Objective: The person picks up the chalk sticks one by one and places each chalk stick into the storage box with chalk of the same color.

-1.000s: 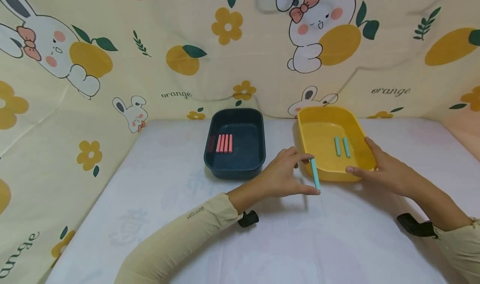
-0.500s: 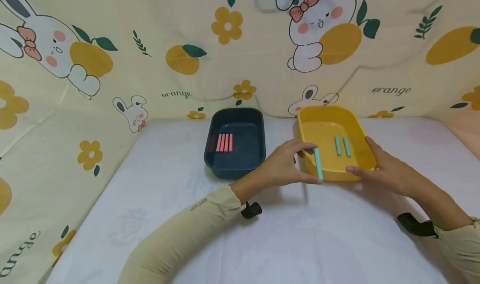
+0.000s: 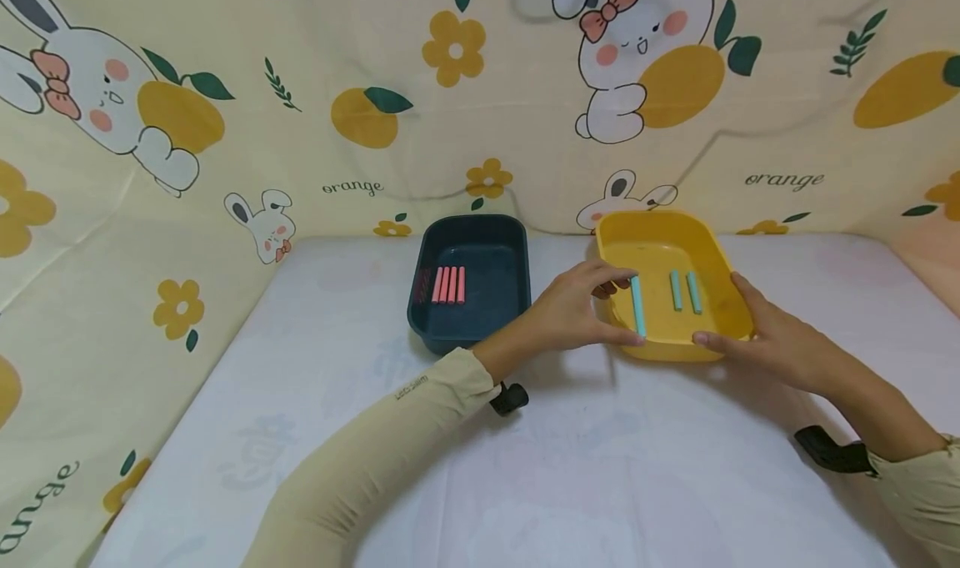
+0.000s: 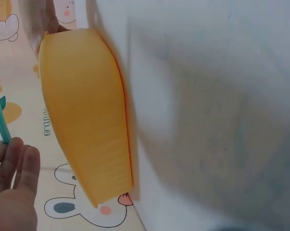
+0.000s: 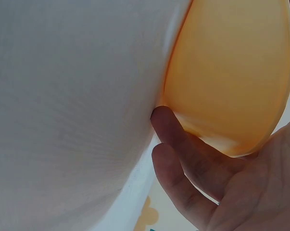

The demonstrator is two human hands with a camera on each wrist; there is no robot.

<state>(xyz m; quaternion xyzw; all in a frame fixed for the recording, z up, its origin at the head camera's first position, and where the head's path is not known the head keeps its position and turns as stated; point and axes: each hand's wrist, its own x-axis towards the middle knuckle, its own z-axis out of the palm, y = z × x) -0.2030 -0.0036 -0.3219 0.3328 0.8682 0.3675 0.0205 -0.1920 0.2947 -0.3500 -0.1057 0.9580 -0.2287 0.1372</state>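
Observation:
My left hand point(image 3: 573, 311) pinches a teal chalk stick point(image 3: 638, 305) by its two ends, thumb at the near end and fingertips at the far end. In the head view the stick appears over the left part of the yellow tray point(image 3: 675, 353); the left wrist view has it above the rim. Two more teal chalk sticks point(image 3: 685, 293) lie side by side in the tray. At the tray's right near corner my right hand point(image 3: 780, 353) grips it, thumb over the near rim. In the right wrist view, fingers point(image 5: 169, 125) lie along its outer wall.
Left of the yellow tray stands a dark blue tray point(image 3: 457, 343) holding several pink chalk sticks point(image 3: 449, 285) in a row. My left forearm passes in front of it. Behind both trays hangs a patterned cloth point(image 3: 420, 42); a white cloth point(image 3: 525, 493) covers the table.
My left hand has moved forward and slightly right with the teal chalk stick, from in front of the yellow tray to over its left part. My right hand stays on the tray.

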